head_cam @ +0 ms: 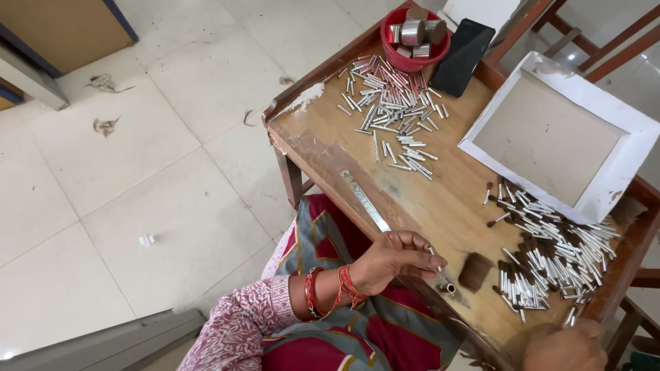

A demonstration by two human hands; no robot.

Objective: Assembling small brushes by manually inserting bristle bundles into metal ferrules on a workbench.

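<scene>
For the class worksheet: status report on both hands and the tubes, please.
Left hand pinching a small metal tube at the table edge. Right hand low at frame corner, grip unclear. Tube piles nearby; nothing blocking.

Wooden table (440,199): two piles metal tubes (395,113) (557,257), red bowl (414,60), black phone (463,56), white tray (560,134), ruler (366,200).

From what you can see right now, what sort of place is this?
Probably a small craft workshop: a worn wooden table on a tiled floor, heaps of small silver tubes, a red bowl of metal parts.
</scene>
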